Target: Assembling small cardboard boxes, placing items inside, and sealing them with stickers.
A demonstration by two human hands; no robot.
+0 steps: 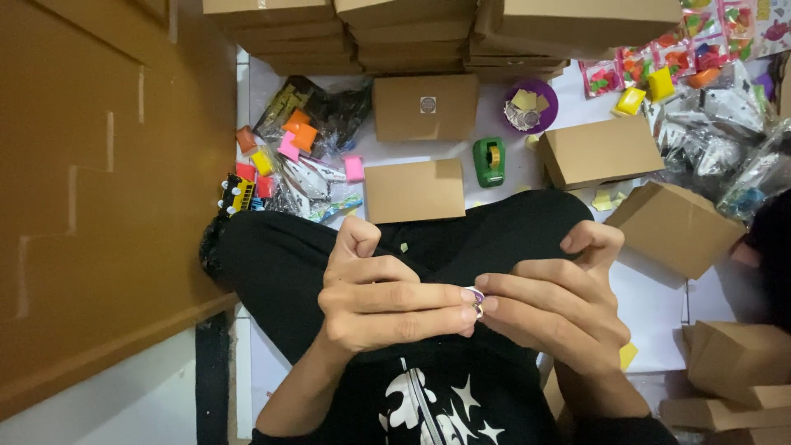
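Head view: the left hand (375,301) and the right hand (556,301) meet at the fingertips over the person's lap, near the lower centre of the scene. Both pinch a small purple and white item (475,298) between thumb and index fingers; it is too small to identify. The remaining fingers of both hands are curled inward. The person sits on the floor (651,309) in black clothing.

Beyond the knees lie closed brown cardboard boxes: one box (414,190) just past the lap, a second box (424,107) farther away, and a third box (600,151) to the right. A green tape dispenser (489,160) stands between the first and third boxes. A purple bowl (530,105) holding small pieces sits far behind it. Plastic bags with coloured blocks (292,140) lie at far left, beside a brown wooden panel (99,189). Stacked boxes (346,33) line the far edge.
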